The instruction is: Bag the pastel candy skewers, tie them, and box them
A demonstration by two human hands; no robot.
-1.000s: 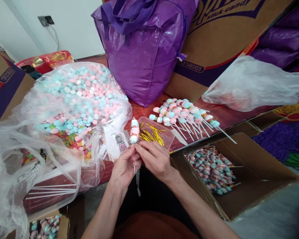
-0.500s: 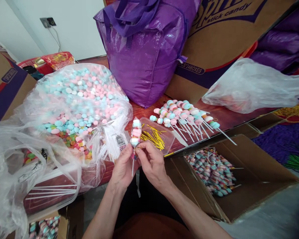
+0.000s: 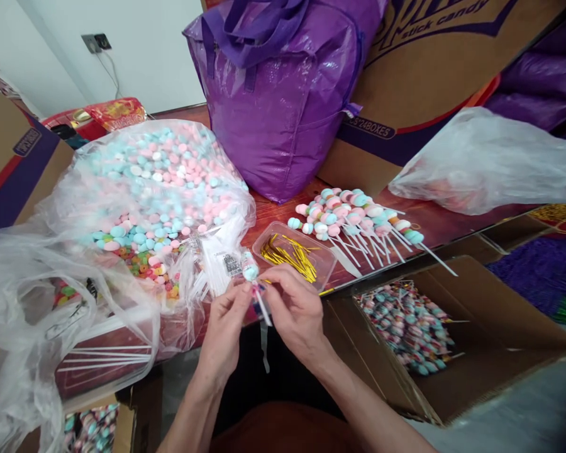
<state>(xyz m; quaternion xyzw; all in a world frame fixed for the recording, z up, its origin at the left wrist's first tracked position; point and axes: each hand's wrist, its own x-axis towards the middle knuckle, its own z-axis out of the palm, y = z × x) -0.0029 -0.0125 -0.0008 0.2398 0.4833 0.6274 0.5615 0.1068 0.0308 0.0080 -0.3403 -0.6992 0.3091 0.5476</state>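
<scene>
Now grips a lollipop (image 3: 250, 272) by its neck between the narrowly pinched fingers of left hand (image 3: 226, 322) and right hand (image 3: 296, 308), near a plastic tray (image 3: 324, 259) of gold ties (image 3: 293, 258).

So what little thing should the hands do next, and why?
Probably a small twist just below the candy: the left hand and right hand meet there by the white stick, and what looks like a gold bit shows beside them, like the gold strips in the tray.
</scene>
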